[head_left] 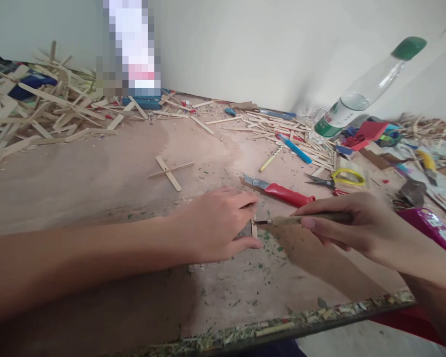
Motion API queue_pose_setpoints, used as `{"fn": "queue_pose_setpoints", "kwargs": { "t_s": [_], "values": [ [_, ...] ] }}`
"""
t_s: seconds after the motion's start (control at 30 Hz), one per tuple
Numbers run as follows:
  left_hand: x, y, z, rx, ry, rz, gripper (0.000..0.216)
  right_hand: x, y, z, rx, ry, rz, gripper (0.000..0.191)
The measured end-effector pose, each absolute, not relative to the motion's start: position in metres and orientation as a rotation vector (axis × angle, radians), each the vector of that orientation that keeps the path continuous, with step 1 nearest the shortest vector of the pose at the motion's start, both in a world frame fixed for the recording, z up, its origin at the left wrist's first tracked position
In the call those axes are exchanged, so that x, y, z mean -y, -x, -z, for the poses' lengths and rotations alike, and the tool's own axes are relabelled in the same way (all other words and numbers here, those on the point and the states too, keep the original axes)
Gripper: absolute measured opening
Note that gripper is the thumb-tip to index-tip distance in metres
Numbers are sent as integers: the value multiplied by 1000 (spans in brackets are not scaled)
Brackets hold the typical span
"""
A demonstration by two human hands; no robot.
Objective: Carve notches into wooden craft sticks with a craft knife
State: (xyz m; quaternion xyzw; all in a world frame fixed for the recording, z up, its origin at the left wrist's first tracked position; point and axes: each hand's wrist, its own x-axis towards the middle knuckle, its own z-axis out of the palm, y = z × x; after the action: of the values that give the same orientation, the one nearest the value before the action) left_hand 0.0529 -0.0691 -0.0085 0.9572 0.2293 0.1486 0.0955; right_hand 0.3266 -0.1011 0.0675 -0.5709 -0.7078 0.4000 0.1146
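My left hand [223, 225] rests on the wooden tabletop, fingers curled and thumb stretched out below. It pins down a short pale wooden stick [254, 230] with a dark edge beside it, mostly hidden under the fingers. From the right, my right hand [351, 225] grips a slim hand tool [288, 220] with a brownish handle and a narrow metal tip. That tip touches or almost touches the stick near my left fingertips; its exact kind is unclear. Just beyond my hands lies a red-handled utility knife [288, 194], blade out. Two crossed craft sticks [167, 172] lie further left.
Yellow-handled scissors [347, 177], a blue pen-like tool [295, 148] and a drill bit [270, 158] lie beyond my right hand. A tilted-looking water bottle [357, 106] stands behind. Craft sticks [59, 106] heap at back left. Shavings line the front edge [282, 325].
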Motion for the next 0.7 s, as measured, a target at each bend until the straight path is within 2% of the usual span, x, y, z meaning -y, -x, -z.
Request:
{"fn": "queue_pose_setpoints", "kwargs": {
  "t_s": [0.17, 0.43, 0.7],
  "values": [
    [65, -48, 10, -597, -2772, -458, 58, 107, -328, -77, 2242, 1624, -881, 29],
    [62, -47, 13, -550, -2785, -500, 56, 104, -323, -81, 2432, 1493, -783, 17],
    [62, -48, 13, -553, -2782, -482, 59, 98, -299, -91, 2604, 1420, -598, 28]
  ]
}}
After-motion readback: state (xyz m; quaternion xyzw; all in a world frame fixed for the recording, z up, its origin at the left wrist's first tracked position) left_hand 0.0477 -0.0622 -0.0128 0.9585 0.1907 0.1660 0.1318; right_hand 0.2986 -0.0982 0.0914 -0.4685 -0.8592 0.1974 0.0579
